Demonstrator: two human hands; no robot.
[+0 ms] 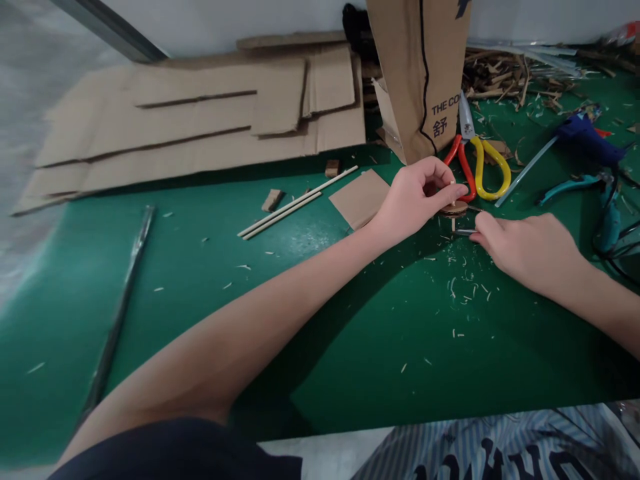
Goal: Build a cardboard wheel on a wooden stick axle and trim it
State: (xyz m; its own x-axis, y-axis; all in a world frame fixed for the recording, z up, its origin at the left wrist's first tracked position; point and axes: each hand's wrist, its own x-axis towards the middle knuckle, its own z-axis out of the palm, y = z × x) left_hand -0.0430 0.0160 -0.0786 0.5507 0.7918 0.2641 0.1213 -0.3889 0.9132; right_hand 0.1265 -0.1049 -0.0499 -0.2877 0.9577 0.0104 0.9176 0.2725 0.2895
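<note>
My left hand pinches a short thin wooden stick that passes through a small round cardboard disc, held just above the green table. To its right, my right hand is closed on a slim metal tool, whose tip meets the stick below the disc. The tool's handle is hidden in the fingers. Pale shavings lie scattered below the hands. Left of my left hand rests a square cardboard piece, partly covered by the wrist.
Scissors with red and yellow handles, a blue glue gun and teal pliers lie right. A tall cardboard box stands behind. Wooden sticks and stacked cardboard sheets are left.
</note>
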